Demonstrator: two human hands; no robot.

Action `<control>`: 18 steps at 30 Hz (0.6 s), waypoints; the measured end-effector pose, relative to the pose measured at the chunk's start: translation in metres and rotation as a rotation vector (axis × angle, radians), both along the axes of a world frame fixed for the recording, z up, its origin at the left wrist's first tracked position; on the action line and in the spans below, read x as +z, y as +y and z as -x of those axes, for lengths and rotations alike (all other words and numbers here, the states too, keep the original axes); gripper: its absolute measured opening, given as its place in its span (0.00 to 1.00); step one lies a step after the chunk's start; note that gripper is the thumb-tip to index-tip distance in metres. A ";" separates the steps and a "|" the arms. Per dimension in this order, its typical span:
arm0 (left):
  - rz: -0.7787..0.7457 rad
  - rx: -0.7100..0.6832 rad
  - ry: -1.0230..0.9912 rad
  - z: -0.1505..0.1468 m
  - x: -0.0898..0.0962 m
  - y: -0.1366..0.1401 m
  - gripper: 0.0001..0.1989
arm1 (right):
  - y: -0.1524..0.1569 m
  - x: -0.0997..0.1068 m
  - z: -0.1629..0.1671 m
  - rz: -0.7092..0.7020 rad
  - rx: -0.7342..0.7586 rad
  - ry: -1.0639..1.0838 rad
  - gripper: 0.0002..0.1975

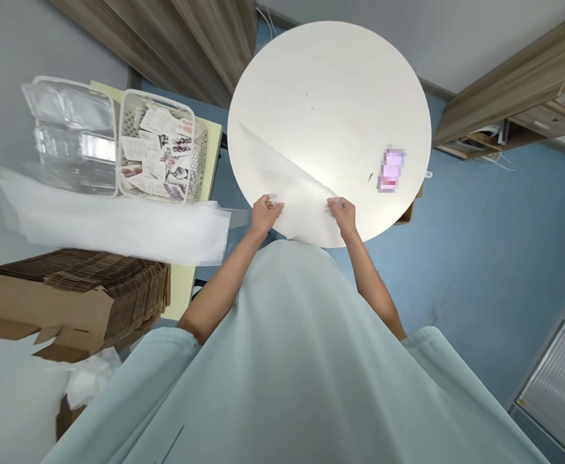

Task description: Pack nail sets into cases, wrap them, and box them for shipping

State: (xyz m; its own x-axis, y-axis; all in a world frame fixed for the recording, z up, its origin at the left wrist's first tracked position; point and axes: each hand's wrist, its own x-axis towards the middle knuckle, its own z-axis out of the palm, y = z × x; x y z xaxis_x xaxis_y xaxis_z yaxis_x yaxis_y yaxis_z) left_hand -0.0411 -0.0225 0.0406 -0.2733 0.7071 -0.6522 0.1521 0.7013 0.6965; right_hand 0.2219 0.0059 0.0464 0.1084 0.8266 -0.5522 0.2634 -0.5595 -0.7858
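Sheet point(301, 196), white, translucent; lying at near edge of round table point(330, 84). Long axis slanting from far left to near right, tapered corner pointing far left. Left hand point(263, 216): fingers pinching near-left edge. Right hand point(345, 216): fingers pinching right corner.

Table point(330, 71) — sheet point(299, 196) along near side; at left, side table point(181, 290) — baskets point(200, 161) behind, stacked sheets point(118, 222) between, cartons point(60, 301) before.
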 end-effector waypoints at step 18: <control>0.026 -0.444 0.461 0.026 -0.041 0.021 0.24 | -0.033 -0.072 -0.040 0.181 0.128 -0.053 0.14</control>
State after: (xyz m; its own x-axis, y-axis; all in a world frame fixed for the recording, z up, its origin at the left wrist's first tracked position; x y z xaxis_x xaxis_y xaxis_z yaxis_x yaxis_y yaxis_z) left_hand -0.0675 -0.0019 -0.0008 -0.2144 0.8030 -0.5561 0.7120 0.5182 0.4738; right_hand 0.2621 -0.0272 -0.0260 0.0419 0.7237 -0.6889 0.3794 -0.6494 -0.6591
